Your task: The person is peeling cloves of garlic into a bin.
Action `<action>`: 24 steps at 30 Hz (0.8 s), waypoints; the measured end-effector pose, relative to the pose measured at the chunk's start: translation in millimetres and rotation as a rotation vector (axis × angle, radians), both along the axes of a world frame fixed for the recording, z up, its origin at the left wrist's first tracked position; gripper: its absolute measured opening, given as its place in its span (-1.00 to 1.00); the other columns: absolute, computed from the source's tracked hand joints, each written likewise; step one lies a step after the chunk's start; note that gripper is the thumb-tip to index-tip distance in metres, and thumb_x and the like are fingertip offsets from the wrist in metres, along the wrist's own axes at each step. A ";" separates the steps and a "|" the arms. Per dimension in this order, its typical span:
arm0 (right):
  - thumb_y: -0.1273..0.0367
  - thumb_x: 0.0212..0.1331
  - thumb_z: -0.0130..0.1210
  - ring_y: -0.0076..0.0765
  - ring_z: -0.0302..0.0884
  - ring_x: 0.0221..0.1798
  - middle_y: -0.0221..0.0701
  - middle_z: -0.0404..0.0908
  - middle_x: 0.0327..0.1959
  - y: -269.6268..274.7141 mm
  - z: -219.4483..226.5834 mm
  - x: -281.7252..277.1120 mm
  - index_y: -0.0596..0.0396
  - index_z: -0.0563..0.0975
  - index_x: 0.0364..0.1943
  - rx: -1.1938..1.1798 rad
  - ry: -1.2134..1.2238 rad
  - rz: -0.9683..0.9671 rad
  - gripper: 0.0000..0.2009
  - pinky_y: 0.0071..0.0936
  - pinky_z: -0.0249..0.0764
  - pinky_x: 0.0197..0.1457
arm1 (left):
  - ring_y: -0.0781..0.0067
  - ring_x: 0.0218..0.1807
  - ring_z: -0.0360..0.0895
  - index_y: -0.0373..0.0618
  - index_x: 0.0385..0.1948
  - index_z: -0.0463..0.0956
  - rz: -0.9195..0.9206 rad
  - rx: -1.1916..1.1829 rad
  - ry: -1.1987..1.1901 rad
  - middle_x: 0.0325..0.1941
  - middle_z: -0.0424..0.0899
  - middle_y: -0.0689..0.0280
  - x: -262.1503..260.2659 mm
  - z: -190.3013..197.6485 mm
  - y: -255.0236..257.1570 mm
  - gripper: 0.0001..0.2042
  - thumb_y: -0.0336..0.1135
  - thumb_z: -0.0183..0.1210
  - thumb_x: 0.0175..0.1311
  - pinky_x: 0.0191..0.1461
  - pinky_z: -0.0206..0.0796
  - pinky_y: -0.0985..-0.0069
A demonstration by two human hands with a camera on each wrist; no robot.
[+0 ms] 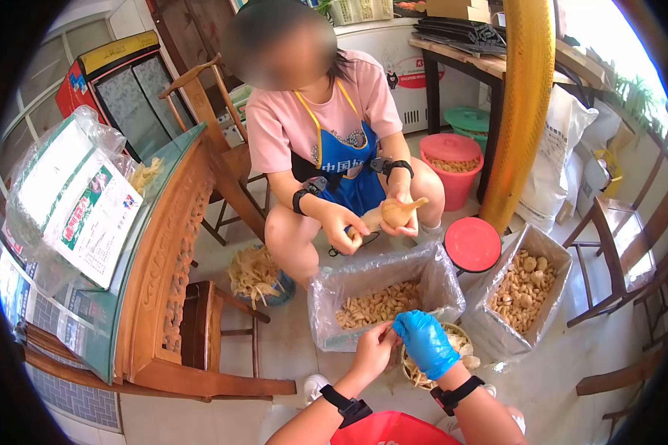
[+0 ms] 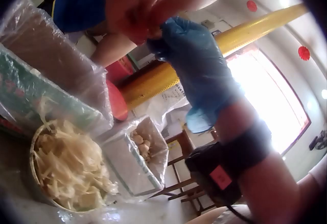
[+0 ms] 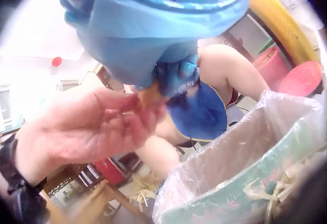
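My bare left hand (image 1: 373, 351) and blue-gloved right hand (image 1: 427, 345) meet just in front of a plastic-lined box (image 1: 323, 320) holding peeled garlic cloves (image 1: 378, 302). Between their fingertips, in the right wrist view, is a small tan garlic clove (image 3: 149, 97), pinched from both sides and partly covered by the fingers. Below the gloved hand stands a round basket of pale garlic skins (image 2: 71, 165). A red basin (image 1: 393, 430) lies under my forearms. Facing me, a seated person (image 1: 364, 81) in a blue apron holds a garlic bulb (image 1: 399, 213) with its stem.
A second lined box (image 1: 523, 293) of garlic stands at the right, beside a red round lid (image 1: 473, 245). Behind are a pink bucket (image 1: 453, 178) and a yellow pole (image 1: 523, 111). A carved wooden table (image 1: 178, 297) stands left, near a tub of stalks (image 1: 258, 276).
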State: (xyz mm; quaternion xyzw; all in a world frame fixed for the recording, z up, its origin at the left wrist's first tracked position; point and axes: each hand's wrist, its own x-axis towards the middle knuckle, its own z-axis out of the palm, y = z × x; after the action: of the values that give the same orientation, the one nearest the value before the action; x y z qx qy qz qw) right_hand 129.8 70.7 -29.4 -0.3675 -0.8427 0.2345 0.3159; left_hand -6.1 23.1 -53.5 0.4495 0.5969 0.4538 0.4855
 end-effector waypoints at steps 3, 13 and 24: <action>0.39 0.13 0.02 0.01 0.41 -0.36 -0.16 0.44 -0.49 0.3 1.8 -2.1 0.13 0.46 -0.45 0.084 -0.075 -0.008 -0.89 -0.16 0.34 -0.26 | 0.64 -0.33 0.44 -0.25 -0.09 0.52 0.015 -0.072 -0.171 -0.36 0.57 0.40 -0.8 -0.2 1.9 -0.79 -0.37 -0.02 0.38 -0.18 0.29 0.65; 0.39 0.10 0.07 0.00 0.39 -0.33 -0.18 0.42 -0.48 3.1 5.7 5.9 0.12 0.43 -0.46 0.088 0.020 0.092 -0.89 -0.16 0.33 -0.23 | 0.66 -0.40 0.38 -0.19 -0.30 0.53 -0.059 -0.181 -0.294 -0.40 0.54 0.43 -5.6 15.3 -1.4 -0.84 -0.36 -0.03 0.38 -0.26 0.24 0.66; 0.47 0.10 0.11 -0.01 0.40 -0.31 -0.21 0.42 -0.42 -1.5 -0.1 0.9 0.14 0.46 -0.29 0.053 0.182 0.042 -0.89 -0.21 0.36 -0.21 | 0.71 -0.42 0.34 -0.09 -0.38 0.48 -0.122 -0.183 -0.325 -0.48 0.48 0.49 -11.0 23.5 2.0 -0.79 -0.27 -0.08 0.42 -0.32 0.22 0.70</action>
State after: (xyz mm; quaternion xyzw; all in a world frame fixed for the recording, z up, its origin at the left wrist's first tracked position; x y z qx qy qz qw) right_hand 130.7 69.2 -29.5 -0.3181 -0.8241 0.2511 0.3959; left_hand -17.1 25.0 -30.0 0.3596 0.5212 0.4339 0.6409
